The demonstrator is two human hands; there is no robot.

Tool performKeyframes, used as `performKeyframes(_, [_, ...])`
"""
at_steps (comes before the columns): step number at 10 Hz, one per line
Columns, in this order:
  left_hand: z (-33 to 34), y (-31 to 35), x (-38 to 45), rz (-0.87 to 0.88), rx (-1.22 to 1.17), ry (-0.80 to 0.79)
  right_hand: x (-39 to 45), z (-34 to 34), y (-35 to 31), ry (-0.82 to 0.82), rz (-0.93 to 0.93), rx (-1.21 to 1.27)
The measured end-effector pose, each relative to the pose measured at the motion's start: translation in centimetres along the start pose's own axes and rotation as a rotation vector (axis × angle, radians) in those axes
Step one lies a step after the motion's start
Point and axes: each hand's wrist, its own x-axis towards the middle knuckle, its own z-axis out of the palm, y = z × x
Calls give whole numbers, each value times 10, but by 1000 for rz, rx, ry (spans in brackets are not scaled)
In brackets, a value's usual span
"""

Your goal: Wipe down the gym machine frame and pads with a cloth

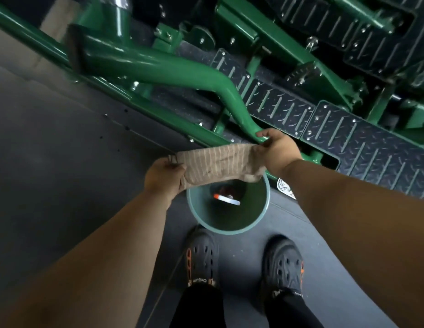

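While stretched above the bucket (pixel 230 229), cloth (pixel 218 165) between left hand (pixel 164 177) and right hand (pixel 277 150).

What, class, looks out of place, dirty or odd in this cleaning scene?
The cloth, stretched between the left hand and right hand, looks stained and dingy for a wiping rag. Below it, the green bucket holds a white and orange object too blurred to identify. Nothing looks spilled or damaged.

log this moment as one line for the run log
left hand: grips cloth | right hand: grips cloth | cloth: stretched above bucket | green frame: not touched
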Motion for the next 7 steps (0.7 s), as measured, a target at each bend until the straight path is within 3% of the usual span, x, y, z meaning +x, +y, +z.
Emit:
performKeyframes(2, [9,-10,26,5,33,-22,13,19,18,-80,19,-6])
performKeyframes(4, [13,-15,26,45,128,33,11,16,33,-7,43,-81])
performKeyframes(6, [12,-9,16,32,198,87,3,8,23,47,-70,-257])
performKeyframes(7, [5,2,4,73,226,37,-16,-1,11,14,-102,-268])
